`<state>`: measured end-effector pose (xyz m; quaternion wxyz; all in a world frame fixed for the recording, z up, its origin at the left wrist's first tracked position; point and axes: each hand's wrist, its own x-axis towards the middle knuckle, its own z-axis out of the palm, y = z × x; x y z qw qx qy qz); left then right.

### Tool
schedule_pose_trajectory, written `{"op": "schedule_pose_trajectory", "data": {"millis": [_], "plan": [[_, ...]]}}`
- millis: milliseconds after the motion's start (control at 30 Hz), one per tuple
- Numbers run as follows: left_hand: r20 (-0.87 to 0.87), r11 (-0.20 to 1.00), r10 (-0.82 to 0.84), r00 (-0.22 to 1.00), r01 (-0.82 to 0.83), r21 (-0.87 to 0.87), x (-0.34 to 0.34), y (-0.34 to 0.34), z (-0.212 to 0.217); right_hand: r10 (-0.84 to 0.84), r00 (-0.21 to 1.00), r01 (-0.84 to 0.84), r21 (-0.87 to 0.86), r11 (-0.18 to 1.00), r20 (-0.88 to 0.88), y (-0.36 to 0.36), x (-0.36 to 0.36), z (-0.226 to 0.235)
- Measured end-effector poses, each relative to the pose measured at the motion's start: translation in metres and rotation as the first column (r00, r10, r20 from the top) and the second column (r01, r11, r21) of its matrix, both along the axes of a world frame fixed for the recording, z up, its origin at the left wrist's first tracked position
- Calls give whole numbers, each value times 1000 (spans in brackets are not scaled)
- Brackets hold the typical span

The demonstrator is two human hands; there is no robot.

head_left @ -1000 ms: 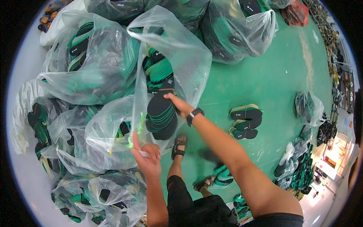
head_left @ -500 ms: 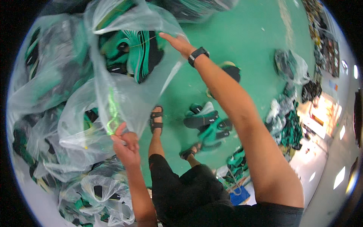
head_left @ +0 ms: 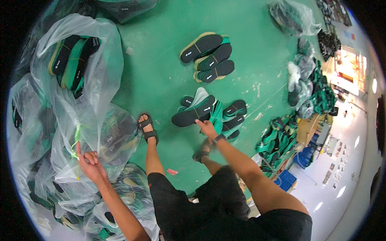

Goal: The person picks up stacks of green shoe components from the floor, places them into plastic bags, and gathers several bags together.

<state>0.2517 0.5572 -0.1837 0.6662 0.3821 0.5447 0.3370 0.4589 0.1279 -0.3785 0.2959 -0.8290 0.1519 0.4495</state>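
My left hand (head_left: 93,164) is at the near edge of a large clear plastic bag (head_left: 102,82), index finger stretched along a bright green string (head_left: 76,138) and the other fingers curled. The plastic around those fingers is hard to make out. Inside the bag lie banded bundles of black and green insoles (head_left: 75,58). My right hand (head_left: 208,130) reaches down to the floor and grips the near edge of a bundle of black insoles (head_left: 195,113), one finger on top. Beside it lie a green insole bundle (head_left: 217,118) and further black insoles (head_left: 234,114).
Farther off on the green floor (head_left: 152,60) lie several insole bundles (head_left: 211,56). Filled plastic bags (head_left: 120,132) crowd my left side. To the right are a filled bag (head_left: 291,18), green piles (head_left: 277,134) and blue baskets (head_left: 286,179). My sandalled feet (head_left: 148,127) stand between.
My right hand has left the bag's far side and come down to the insole bundle on the floor. The bag and my left hand now appear farther left, as the view has shifted.
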Motion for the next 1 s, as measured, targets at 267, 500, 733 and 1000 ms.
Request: {"op": "schedule_pose_trajectory", "data": {"millis": [267, 500, 733, 1000], "plan": [[2, 998, 65, 998, -65, 23, -8, 2, -9, -697, 697, 695, 399, 598, -168, 15, 22, -99], [-77, 1000, -12, 997, 11, -4, 1, 3, -17, -470, 807, 542, -134, 829, 358, 37, 19, -125], [-7, 998, 57, 998, -57, 9, 17, 4, 3, -597, 802, 556, 334, 761, 27, 77, 33, -42], [139, 993, 51, 989, -35, -113, -21, 15, 4, 227, 804, 400, 782, 478, -550, 331, 31, 190]]}}
